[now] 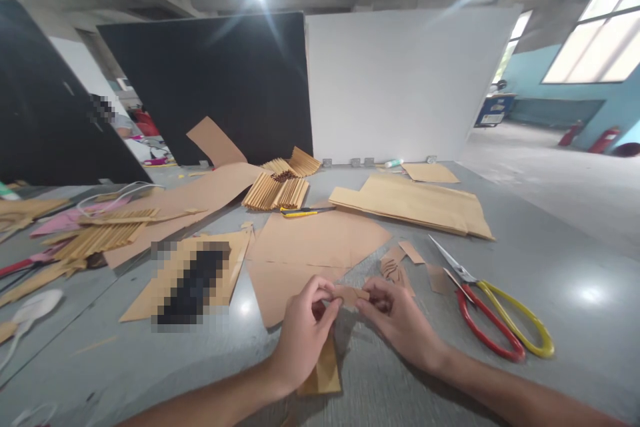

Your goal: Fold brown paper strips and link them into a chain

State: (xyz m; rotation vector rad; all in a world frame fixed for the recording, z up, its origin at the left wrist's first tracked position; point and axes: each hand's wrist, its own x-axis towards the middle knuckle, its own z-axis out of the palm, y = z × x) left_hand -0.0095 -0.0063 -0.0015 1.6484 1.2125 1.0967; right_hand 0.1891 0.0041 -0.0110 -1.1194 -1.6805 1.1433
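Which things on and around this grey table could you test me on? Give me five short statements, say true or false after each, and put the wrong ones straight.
1. The left hand and the right hand grip small brown paper. True.
2. Red-and-yellow-handled scissors lie to the right of the right hand. True.
3. The scissors are closed. False: they are open, with their tips apart.
4. A yellow-and-black cutter lies beyond the hands. True.
5. The left hand holds the cutter. False: neither hand holds it.

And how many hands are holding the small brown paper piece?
2: the left hand is at the left end of the brown paper piece, the right hand at its right.
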